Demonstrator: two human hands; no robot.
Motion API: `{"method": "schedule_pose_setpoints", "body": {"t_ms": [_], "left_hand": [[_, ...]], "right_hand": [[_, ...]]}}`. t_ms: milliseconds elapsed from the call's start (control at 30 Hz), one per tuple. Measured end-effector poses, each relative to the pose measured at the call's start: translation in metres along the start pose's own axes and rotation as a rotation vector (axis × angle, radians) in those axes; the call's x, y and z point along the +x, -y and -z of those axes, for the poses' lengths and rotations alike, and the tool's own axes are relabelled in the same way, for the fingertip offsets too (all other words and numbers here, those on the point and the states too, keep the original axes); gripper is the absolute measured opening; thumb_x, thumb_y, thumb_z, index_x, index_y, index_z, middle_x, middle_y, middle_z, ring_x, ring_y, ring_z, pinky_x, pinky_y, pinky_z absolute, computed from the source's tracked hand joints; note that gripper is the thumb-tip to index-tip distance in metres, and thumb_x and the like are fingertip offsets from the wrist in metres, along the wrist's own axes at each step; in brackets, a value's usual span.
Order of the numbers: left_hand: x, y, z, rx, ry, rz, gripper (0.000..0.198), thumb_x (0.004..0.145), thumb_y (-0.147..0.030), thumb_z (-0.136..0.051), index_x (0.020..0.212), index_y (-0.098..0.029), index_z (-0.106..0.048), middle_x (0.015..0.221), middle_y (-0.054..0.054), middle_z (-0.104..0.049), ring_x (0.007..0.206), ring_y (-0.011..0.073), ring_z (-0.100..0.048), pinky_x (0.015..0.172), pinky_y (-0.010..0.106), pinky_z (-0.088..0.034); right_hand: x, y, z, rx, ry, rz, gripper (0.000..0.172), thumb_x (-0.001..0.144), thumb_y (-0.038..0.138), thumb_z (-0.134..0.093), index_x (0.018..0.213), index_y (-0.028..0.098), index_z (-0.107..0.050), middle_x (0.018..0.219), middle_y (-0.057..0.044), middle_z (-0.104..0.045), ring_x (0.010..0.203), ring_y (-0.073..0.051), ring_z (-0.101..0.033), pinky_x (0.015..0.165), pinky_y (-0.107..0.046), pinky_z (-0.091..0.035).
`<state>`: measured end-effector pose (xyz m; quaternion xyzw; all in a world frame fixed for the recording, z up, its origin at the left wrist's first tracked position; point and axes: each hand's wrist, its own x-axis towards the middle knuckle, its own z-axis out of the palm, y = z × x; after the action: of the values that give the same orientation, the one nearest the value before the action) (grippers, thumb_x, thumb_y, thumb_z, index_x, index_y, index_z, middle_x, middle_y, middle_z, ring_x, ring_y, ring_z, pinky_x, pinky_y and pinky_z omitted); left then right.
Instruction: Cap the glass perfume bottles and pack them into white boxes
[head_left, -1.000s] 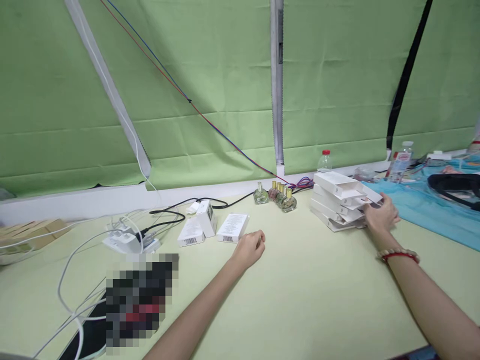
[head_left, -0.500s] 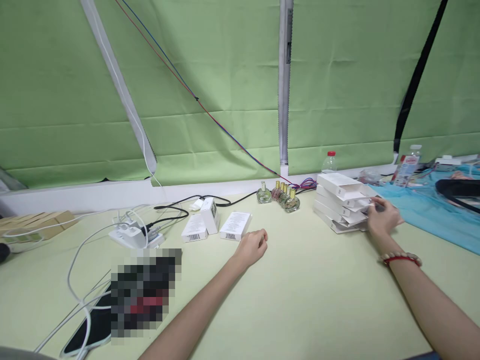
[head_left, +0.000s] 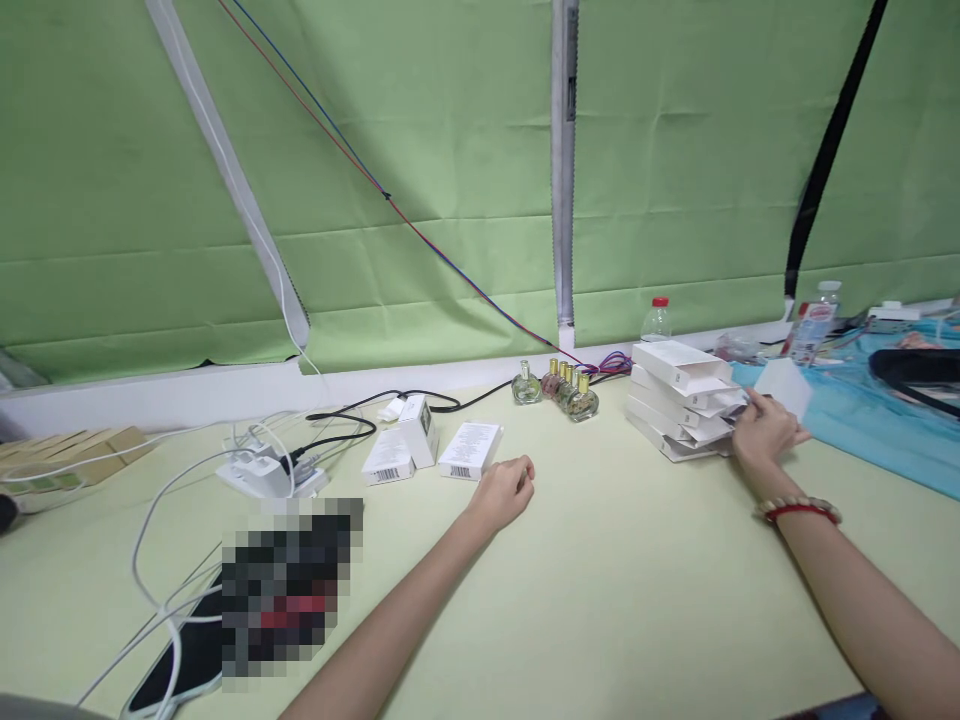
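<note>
My right hand (head_left: 763,432), with a red bead bracelet at the wrist, is closed on a flat white carton (head_left: 785,387) that it holds just right of a leaning stack of flat white cartons (head_left: 679,398). My left hand (head_left: 504,490) rests on the pale green table (head_left: 615,600) with its fingers curled loosely and nothing in them. Close to its left lie three small white boxes with barcodes (head_left: 469,450). Several small glass perfume bottles with gold caps (head_left: 559,390) stand at the back between the hands.
A white power strip (head_left: 266,472) with black and white cables lies at the left, beside a dark phone (head_left: 180,660). Brown cartons (head_left: 75,452) sit at the far left. Two plastic water bottles (head_left: 656,322) stand by the green wall. A blue cloth (head_left: 885,430) covers the right side.
My right hand has drawn one flat white carton out of the stack and lifted it slightly to the right. My left hand has stayed in place.
</note>
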<state>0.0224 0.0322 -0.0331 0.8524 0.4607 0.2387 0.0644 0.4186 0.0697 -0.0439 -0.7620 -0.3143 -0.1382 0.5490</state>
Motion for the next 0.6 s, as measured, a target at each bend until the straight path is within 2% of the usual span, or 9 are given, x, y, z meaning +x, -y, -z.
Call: {"method": "schedule_pose_setpoints", "body": {"t_ms": [133,300,367,433,533,600], "left_hand": [[0.0,0.0,0.0,0.007,0.005,0.0,0.018,0.077,-0.014,-0.039,0.083,-0.021,-0.054,0.064,-0.002,-0.056,0.056,0.0112,-0.048,0.054,0.023,-0.031],[0.0,0.0,0.0,0.008,0.004,-0.002,0.017,0.077,-0.014,-0.039,0.082,-0.02,-0.054,0.064,-0.002,-0.056,0.056,0.0111,-0.048,0.054,0.023,-0.031],[0.0,0.0,0.0,0.006,0.005,0.0,0.017,0.076,-0.014,-0.039,0.082,-0.02,-0.054,0.064,-0.002,-0.056,0.056,0.0111,-0.048,0.054,0.023,-0.031],[0.0,0.0,0.0,0.003,0.009,0.003,0.017,0.076,-0.014,-0.039,0.082,-0.02,-0.054,0.063,-0.002,-0.055,0.056,0.011,-0.048,0.054,0.023,-0.032],[0.0,0.0,-0.001,0.005,0.012,0.006,0.017,0.077,-0.014,-0.039,0.082,-0.02,-0.054,0.063,-0.002,-0.055,0.056,0.0112,-0.048,0.054,0.023,-0.033],[0.0,0.0,-0.001,0.012,0.012,0.011,0.019,0.077,-0.015,-0.038,0.086,-0.02,-0.053,0.062,-0.003,-0.054,0.056,0.0117,-0.048,0.054,0.023,-0.033]], "right_hand": [[0.0,-0.001,-0.002,-0.015,-0.004,-0.015,0.047,0.076,0.013,-0.033,0.111,0.015,-0.063,0.11,-0.018,-0.061,0.098,-0.03,-0.048,0.085,-0.047,-0.028],[0.001,0.005,-0.002,0.078,-0.133,-0.092,0.054,0.076,0.014,-0.033,0.128,0.011,-0.048,0.128,-0.019,-0.049,0.116,-0.033,-0.04,0.093,-0.05,-0.026],[0.003,0.01,0.003,0.117,-0.193,-0.073,0.055,0.078,0.018,-0.035,0.132,0.012,-0.043,0.132,-0.019,-0.044,0.122,-0.034,-0.035,0.097,-0.052,-0.024],[0.004,0.02,0.009,0.137,-0.247,-0.002,0.055,0.08,0.02,-0.035,0.135,0.015,-0.039,0.133,-0.018,-0.043,0.124,-0.034,-0.034,0.097,-0.052,-0.023],[0.002,0.042,0.019,0.122,-0.312,0.172,0.052,0.082,0.02,-0.035,0.134,0.016,-0.04,0.126,-0.017,-0.046,0.119,-0.032,-0.038,0.095,-0.051,-0.025],[-0.007,0.059,0.022,0.113,-0.288,0.34,0.049,0.084,0.025,-0.036,0.132,0.014,-0.044,0.12,-0.017,-0.05,0.114,-0.031,-0.042,0.093,-0.049,-0.026]]}}
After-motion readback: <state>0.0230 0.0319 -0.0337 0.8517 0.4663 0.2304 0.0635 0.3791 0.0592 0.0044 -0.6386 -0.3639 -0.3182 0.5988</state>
